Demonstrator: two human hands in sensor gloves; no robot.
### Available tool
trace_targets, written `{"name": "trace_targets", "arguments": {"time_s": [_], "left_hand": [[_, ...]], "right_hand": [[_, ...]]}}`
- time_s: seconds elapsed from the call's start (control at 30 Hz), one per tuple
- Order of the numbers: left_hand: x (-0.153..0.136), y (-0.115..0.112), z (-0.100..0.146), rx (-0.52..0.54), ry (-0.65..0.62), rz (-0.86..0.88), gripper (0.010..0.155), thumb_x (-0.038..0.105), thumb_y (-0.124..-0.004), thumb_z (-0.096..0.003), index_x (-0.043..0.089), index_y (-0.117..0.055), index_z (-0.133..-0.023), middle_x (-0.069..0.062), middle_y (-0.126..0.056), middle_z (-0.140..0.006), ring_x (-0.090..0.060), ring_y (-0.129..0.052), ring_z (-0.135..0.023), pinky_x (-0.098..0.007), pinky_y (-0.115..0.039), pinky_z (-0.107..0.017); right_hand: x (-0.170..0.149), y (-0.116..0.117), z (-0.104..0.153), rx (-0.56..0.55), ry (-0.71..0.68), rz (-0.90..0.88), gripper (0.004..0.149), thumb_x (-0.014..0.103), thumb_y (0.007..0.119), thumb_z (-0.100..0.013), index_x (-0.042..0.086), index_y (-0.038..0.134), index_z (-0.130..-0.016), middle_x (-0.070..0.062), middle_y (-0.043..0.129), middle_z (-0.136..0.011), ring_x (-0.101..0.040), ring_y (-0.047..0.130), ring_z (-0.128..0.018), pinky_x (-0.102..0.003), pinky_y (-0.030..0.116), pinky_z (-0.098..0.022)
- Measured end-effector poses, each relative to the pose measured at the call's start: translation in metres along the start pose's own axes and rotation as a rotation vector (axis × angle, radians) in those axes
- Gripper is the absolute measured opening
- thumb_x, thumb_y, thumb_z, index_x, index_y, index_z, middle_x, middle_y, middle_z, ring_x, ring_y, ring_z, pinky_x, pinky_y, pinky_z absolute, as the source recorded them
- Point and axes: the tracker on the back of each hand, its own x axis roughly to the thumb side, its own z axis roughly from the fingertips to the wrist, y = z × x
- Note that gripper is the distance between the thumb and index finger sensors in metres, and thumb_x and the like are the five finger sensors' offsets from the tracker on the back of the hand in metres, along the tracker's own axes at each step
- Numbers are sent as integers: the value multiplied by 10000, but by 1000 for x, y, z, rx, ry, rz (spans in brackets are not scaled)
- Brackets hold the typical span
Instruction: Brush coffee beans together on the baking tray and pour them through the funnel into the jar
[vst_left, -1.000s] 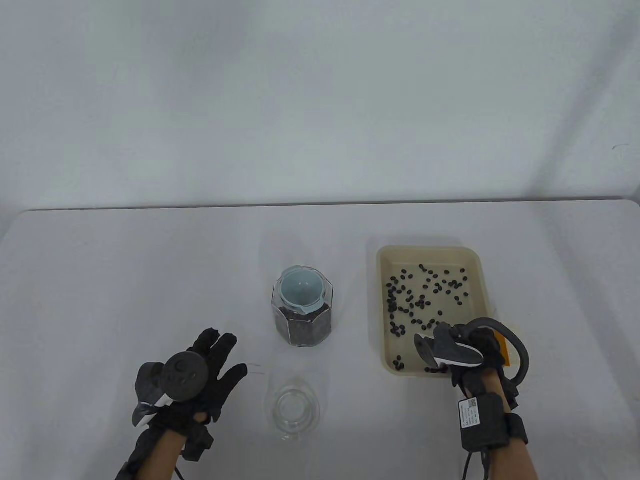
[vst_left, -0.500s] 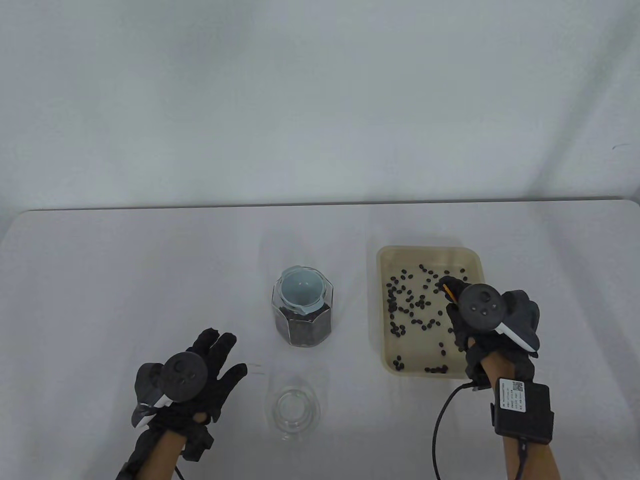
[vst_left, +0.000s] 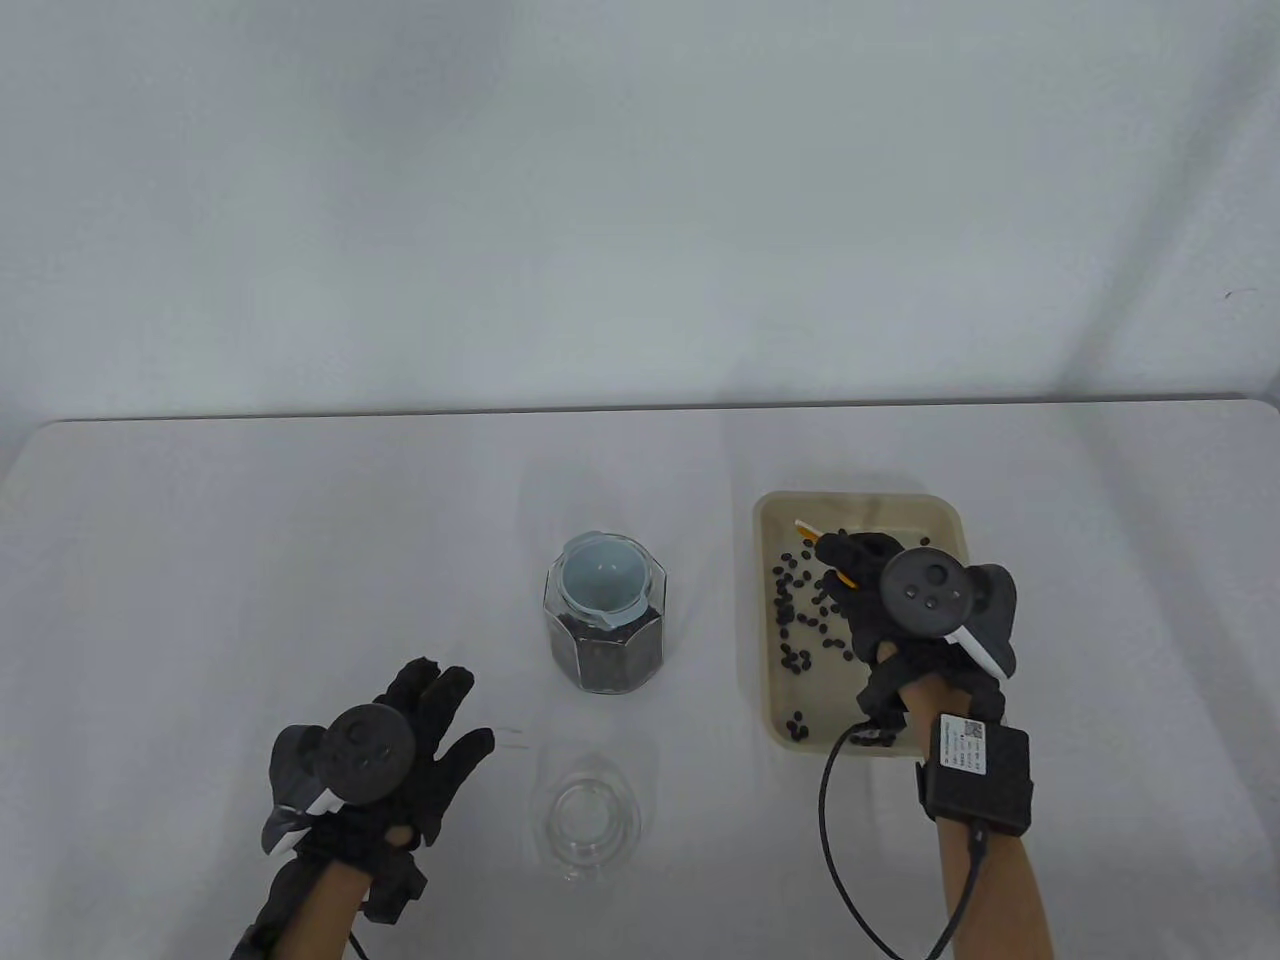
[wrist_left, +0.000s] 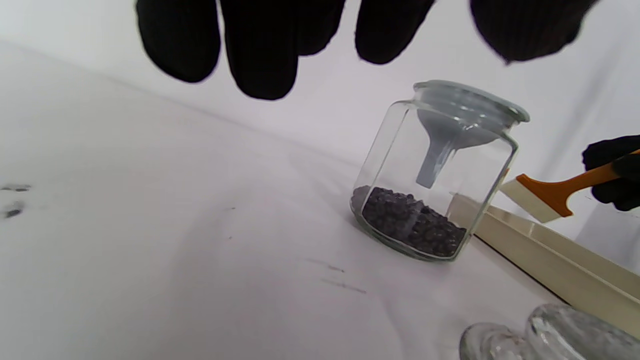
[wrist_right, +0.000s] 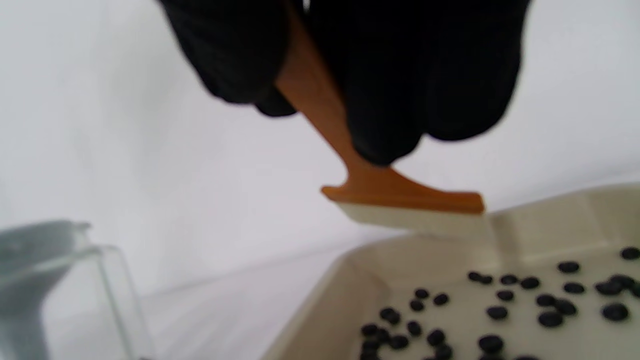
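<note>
A cream baking tray (vst_left: 765, 650) on the right holds scattered dark coffee beans (vst_left: 795, 610). My right hand (vst_left: 865, 585) hovers over the tray and grips an orange-handled brush (vst_left: 806, 530) with a white head; the brush (wrist_right: 400, 200) hangs above the tray's far left corner (wrist_right: 350, 270). A glass jar (vst_left: 604, 630) with beans in its bottom stands mid-table, and a pale blue funnel (vst_left: 600, 580) sits in its mouth. The jar (wrist_left: 432, 175) and the brush (wrist_left: 547, 195) also show in the left wrist view. My left hand (vst_left: 435, 715) rests flat on the table, left of the jar, holding nothing.
A clear glass lid (vst_left: 585, 815) lies on the table in front of the jar, between my hands; the lid's edge (wrist_left: 545, 335) shows at the bottom right of the left wrist view. White cloth covers the table (vst_left: 250, 560).
My right hand rose from the tray's near right corner with the brush and moved forward and left over the beans. The left hand stayed still.
</note>
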Motion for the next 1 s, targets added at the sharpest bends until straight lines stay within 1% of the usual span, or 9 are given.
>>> {"name": "trace_targets", "arguments": {"time_s": [0.2, 0.43, 0.53, 0.63, 0.7, 0.87, 1.0], "left_hand": [[0, 0, -1, -10, -3, 14, 726, 688, -669, -445, 330, -580, -1070, -96, -562, -1134, -289, -854, -929, -547, -757, -651], [0, 1, -3, -21, -9, 17, 726, 687, -668, -448, 329, -579, -1072, -99, -569, -1133, -289, -859, -925, -547, -757, -652], [0, 1, -4, -25, -8, 19, 726, 687, -668, -448, 329, -578, -1073, -99, -571, -1132, -290, -860, -924, -548, -757, -652], [-1, 0, -6, -35, -4, 20, 725, 686, -668, -449, 330, -575, -1074, -100, -571, -1132, -292, -859, -924, -549, -757, -652], [-2, -1, -7, -42, -3, 22, 725, 686, -666, -451, 334, -567, -1076, -100, -569, -1133, -291, -860, -924, -548, -757, -653], [-2, -2, -8, -53, -1, 18, 727, 687, -664, -451, 338, -558, -1079, -97, -570, -1133, -290, -861, -923, -548, -758, -652], [-2, -2, -8, -56, 2, 16, 728, 689, -663, -450, 340, -553, -1080, -99, -571, -1133, -289, -863, -922, -547, -758, -652]], "right_hand": [[-5, 21, -18, 61, 19, 104, 416, 254, 902, -372, 244, 930, -787, -146, 924, -834, -317, 1061, -622, -462, 927, -452], [-16, 42, -31, 111, 57, 107, 421, 253, 889, -380, 252, 914, -801, -138, 912, -849, -312, 1048, -647, -464, 907, -472], [-19, 49, -36, 142, 68, 114, 422, 261, 883, -385, 259, 908, -806, -130, 913, -855, -316, 1039, -656, -486, 893, -469], [-19, 52, -39, 155, 68, 109, 422, 274, 875, -389, 270, 901, -811, -115, 915, -863, -339, 1013, -679, -519, 867, -474], [-19, 52, -42, 189, 75, 105, 427, 287, 871, -391, 274, 897, -816, -107, 921, -861, -367, 958, -738, -555, 822, -498], [-15, 47, -43, 223, 63, 92, 426, 301, 871, -388, 284, 901, -812, -98, 941, -846, -367, 951, -747, -569, 808, -505], [-10, 43, -38, 265, 53, 66, 426, 303, 871, -391, 278, 901, -815, -103, 940, -847, -370, 949, -747, -574, 804, -506]]}}
